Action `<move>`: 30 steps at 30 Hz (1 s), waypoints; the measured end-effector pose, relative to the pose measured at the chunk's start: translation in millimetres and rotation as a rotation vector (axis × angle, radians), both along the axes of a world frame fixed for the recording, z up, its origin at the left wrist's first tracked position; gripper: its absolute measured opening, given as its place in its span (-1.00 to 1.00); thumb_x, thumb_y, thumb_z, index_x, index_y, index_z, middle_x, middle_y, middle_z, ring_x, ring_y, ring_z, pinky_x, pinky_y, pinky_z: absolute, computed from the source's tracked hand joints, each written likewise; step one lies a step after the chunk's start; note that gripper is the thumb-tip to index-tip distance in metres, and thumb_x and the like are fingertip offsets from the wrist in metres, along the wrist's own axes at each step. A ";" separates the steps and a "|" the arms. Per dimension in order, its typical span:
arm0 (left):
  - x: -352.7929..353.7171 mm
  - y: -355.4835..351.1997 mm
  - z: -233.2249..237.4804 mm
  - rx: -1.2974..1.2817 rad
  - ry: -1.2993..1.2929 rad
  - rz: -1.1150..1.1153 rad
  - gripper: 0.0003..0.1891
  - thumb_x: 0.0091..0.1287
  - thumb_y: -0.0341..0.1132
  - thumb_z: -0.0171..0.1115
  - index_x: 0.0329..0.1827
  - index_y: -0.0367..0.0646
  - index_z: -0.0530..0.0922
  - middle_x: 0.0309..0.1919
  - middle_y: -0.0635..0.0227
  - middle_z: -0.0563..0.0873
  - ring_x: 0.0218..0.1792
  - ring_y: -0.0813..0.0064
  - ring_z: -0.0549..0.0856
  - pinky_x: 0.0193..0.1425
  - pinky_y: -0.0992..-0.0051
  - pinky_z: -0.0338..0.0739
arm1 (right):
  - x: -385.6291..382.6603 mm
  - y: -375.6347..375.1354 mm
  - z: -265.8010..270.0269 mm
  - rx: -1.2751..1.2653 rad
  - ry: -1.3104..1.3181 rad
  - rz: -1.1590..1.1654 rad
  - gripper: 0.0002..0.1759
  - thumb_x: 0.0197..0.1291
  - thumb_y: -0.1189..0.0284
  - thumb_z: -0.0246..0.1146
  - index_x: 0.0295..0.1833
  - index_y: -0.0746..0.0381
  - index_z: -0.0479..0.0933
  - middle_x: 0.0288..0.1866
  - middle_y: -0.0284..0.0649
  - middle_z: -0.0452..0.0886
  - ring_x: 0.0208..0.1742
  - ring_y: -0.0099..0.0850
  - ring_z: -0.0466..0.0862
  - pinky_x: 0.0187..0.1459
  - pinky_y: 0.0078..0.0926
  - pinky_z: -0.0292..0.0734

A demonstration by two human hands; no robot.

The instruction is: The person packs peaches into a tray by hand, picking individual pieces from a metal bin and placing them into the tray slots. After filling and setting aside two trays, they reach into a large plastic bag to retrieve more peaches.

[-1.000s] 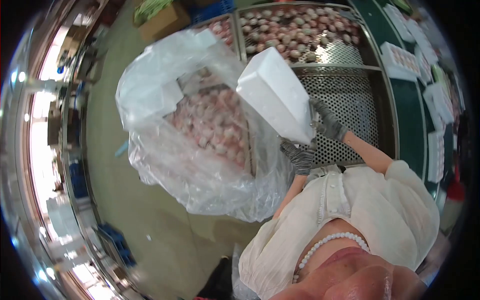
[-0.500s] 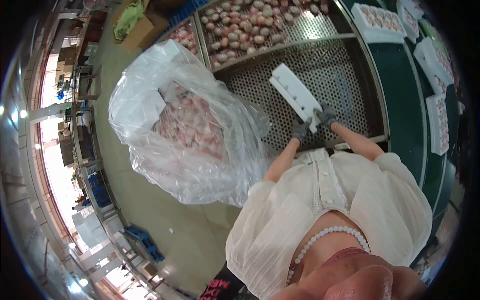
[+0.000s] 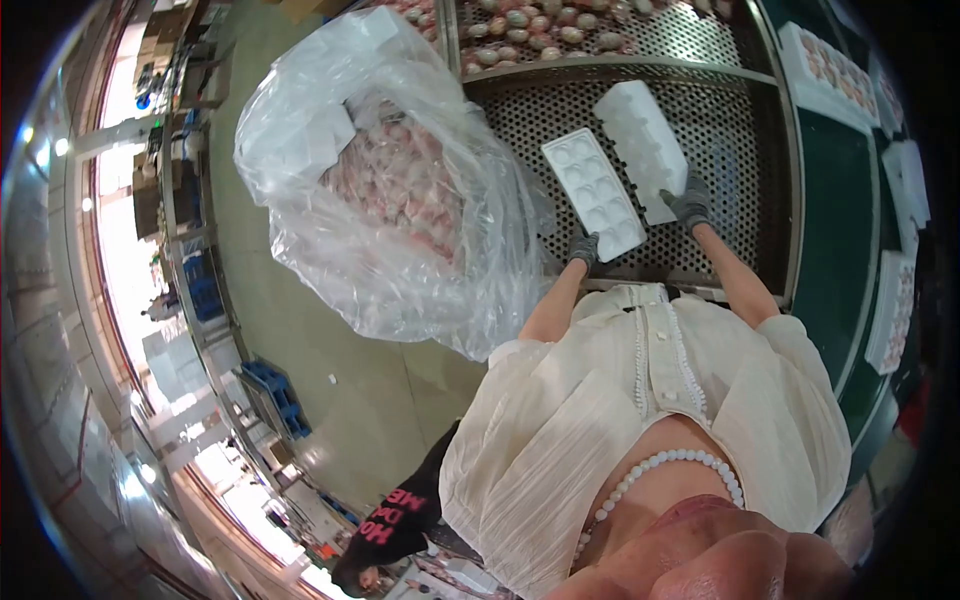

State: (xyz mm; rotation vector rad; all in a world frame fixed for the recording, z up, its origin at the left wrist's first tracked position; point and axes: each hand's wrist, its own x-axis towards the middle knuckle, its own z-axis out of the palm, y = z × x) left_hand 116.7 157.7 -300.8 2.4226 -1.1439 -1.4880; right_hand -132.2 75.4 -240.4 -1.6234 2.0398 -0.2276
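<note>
Two white foam trays lie on a perforated metal table (image 3: 730,150). The nearer tray (image 3: 594,193) shows its cups facing up, and my left hand (image 3: 582,248), in a grey glove, grips its near corner. The second tray (image 3: 640,148) lies to its right with its bumpy underside up, and my right hand (image 3: 692,205), also gloved, holds its near end. The two trays lie side by side, slightly apart.
A large clear plastic bag (image 3: 390,200) full of pinkish round produce stands left of the table. More produce (image 3: 540,25) lies on the far section. A green conveyor (image 3: 835,230) on the right carries filled foam trays (image 3: 830,70). A person in black (image 3: 400,520) stands behind.
The single foam piece held up in both hands came down to the table and now lies as two separate trays, one in each hand.
</note>
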 end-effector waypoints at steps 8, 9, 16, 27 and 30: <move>-26.5 -32.7 -40.5 0.194 0.207 -0.090 -0.41 0.14 0.04 -0.18 0.15 -0.19 0.17 0.10 0.16 0.29 0.06 0.25 0.33 0.09 0.42 0.22 | 17.5 -7.7 23.9 0.260 -0.582 0.182 -0.22 -0.10 0.23 0.20 0.20 0.31 0.02 0.16 -0.02 0.17 0.13 -0.24 0.24 0.08 -0.41 0.19; -30.4 -37.9 -32.8 0.201 0.264 -0.022 -0.39 0.13 0.06 -0.19 0.15 -0.18 0.16 0.10 0.17 0.28 0.07 0.25 0.32 0.09 0.41 0.22 | 18.2 -8.3 19.6 0.331 -0.571 0.156 -0.27 -0.07 0.26 0.18 0.19 0.31 0.05 0.15 -0.02 0.19 0.13 -0.24 0.25 0.07 -0.42 0.20; -8.9 -79.3 -0.4 0.102 0.621 0.639 -0.29 0.09 0.22 -0.23 0.18 -0.12 0.13 0.14 0.23 0.23 0.09 0.28 0.28 0.09 0.36 0.22 | 2.2 -24.1 -43.0 0.410 -0.406 0.204 -0.33 -0.12 0.19 0.18 0.11 0.29 0.20 0.01 0.00 0.35 0.00 -0.20 0.39 -0.02 -0.38 0.30; 14.4 -162.1 23.1 -0.190 0.192 -0.076 -0.54 0.20 0.00 -0.25 -0.26 -0.32 0.35 -0.34 0.16 0.48 -0.30 0.30 0.44 -0.17 0.28 0.26 | 2.8 -83.5 60.4 0.209 -0.324 0.251 -0.36 -0.05 0.21 0.16 0.12 0.29 0.18 0.10 -0.08 0.28 0.13 -0.29 0.27 0.14 -0.42 0.13; 14.8 -203.3 53.8 -0.939 -0.331 -0.028 -0.66 0.19 -0.14 -0.18 -0.27 -0.30 0.34 -0.35 0.07 0.43 -0.29 0.16 0.41 -0.18 0.26 0.27 | -15.1 -125.1 44.0 0.026 -0.722 0.139 -0.42 0.00 0.19 0.10 0.12 0.23 0.20 0.11 -0.09 0.26 0.14 -0.26 0.26 0.13 -0.42 0.16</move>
